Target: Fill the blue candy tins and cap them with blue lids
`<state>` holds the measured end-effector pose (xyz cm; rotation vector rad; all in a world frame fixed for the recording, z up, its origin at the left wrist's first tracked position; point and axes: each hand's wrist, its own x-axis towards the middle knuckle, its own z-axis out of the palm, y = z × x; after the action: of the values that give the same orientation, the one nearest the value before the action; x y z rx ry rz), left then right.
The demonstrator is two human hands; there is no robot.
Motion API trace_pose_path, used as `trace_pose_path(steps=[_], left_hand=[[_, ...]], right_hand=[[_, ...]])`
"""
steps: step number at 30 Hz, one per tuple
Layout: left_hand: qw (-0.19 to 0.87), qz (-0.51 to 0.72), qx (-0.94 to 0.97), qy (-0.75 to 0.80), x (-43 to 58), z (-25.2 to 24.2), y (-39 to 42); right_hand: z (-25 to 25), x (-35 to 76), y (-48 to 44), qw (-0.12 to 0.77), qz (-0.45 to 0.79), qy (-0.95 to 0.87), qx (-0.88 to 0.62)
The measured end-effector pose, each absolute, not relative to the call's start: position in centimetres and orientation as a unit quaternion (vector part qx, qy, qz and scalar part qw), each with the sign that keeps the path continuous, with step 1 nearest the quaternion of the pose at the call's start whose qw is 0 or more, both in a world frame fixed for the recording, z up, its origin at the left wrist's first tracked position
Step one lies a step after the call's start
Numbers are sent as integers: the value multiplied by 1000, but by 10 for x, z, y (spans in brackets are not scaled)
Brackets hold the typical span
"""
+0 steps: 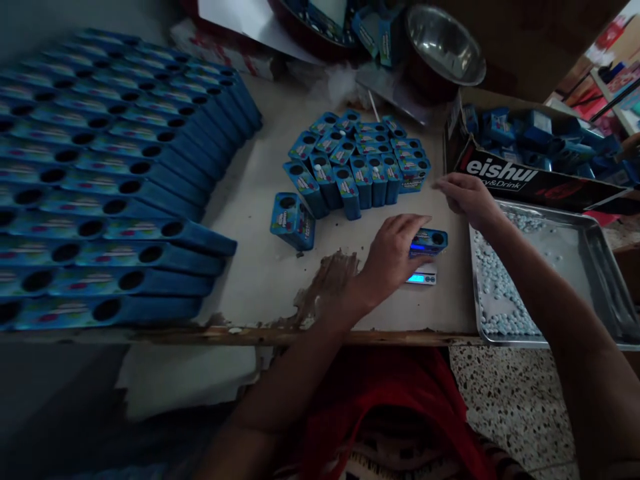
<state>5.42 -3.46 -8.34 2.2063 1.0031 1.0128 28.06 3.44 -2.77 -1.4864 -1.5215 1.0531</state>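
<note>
My left hand (393, 257) grips a small blue candy box (434, 239) with a round hole in its top, thumb on the near side and fingers on the far side. Right by it is a small digital scale (424, 276) with a lit blue display; the hand hides part of it, and whether the box rests on it I cannot tell. My right hand (467, 197) is raised beyond the box, fingertips pressed together in a pinch; anything between them is too small to make out. A metal tray (575, 260) holding small pale round candies (505, 293) lies under my right forearm.
Long rows of blue boxes (150, 167) fill the table's left side. A cluster of boxes (350, 160) stands mid-table, with a lone box (293, 221) nearer me. A black carton (505, 170) of boxes sits at right. Behind is a metal bowl (445, 43).
</note>
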Motion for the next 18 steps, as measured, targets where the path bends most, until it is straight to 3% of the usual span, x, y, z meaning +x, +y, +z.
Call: trace_pose_path(steps=[6,11,14,18], left_hand=[[274,341,813,384,54,-82,-32],[243,304,848,360,73,-81,-29],[216,266,865,366,81,-77,-27],[227,235,859,394,74,-73,-22]], right_hand=[[-19,240,95,291,183,-776,-529],[6,214,99,286,217,-796,-487],[23,166,86,169,211,-871,-409],[26,94,78,-39,89,-932,-349]])
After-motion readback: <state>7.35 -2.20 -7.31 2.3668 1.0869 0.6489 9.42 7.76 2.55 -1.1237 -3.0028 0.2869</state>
